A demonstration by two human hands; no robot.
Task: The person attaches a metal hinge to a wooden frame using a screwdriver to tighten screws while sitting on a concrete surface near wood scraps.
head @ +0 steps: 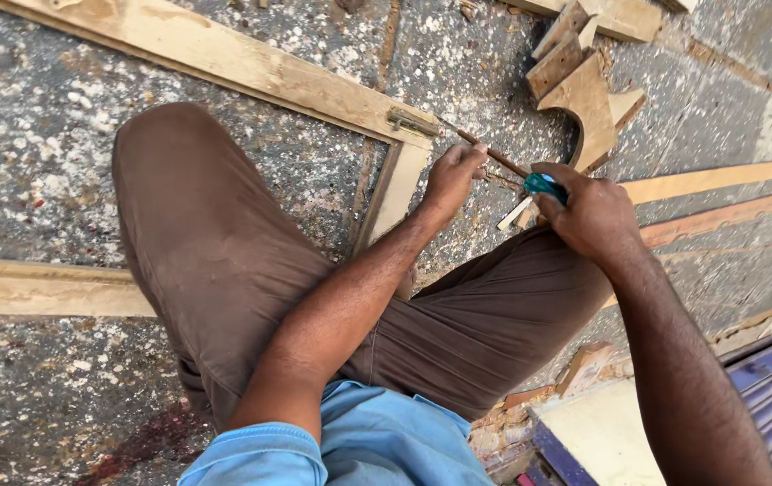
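Head view looks straight down on a person crouched on a speckled stone floor, brown trousers filling the middle of the frame. The right hand is closed tight around the teal handle of a screwdriver, only a sliver of that handle showing past the knuckles. The thin shaft runs up and to the left, its tip meeting a small metal hinge fixed at the corner of a pale wooden frame. The left hand rests against the shaft about midway along, fingers curled loosely beside it, steadying rather than clamping (whether the thumb wraps fully around it cannot be told).

The frame lies flat on the floor, one rail running diagonally across the top and another dropping down past the left wrist, under the knee. Just beyond the hands sits a pile of wooden offcuts, one with a curved notch, well apart from the hinge.

Done well, this kind of work seems to call for the shaft kept in line with the screw, firm pressure pushed along it from the right palm, and the left fingers guiding near the tip so the blade does not skid out across the soft wood.
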